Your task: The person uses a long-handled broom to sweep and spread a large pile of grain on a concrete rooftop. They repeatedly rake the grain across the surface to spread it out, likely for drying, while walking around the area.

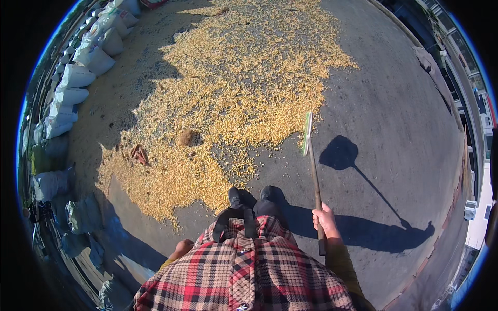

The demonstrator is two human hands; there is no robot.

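My right hand [325, 220] is closed around the wooden handle of a long-handled tool [314, 175], near its dark lower grip. The tool's flat green and white head [307, 134] is seen almost edge-on, so I cannot tell whether it is a broom or a shovel. It appears raised off the ground, beside the right edge of a wide spread of yellow corn kernels [249, 97]. Down by my left hip is my left hand [184, 246], partly hidden by the plaid garment [241, 272]; its fingers are not clear. My dark shoes [267, 193] stand at the kernels' near edge.
Many stuffed white sacks [93, 60] line the left side. Among the kernels lie a brown fibrous clump [186, 137] and some reddish-brown pieces [139, 154]. A low edging [422, 266] bounds the grey concrete floor [381, 128] on the right, where my shadow falls.
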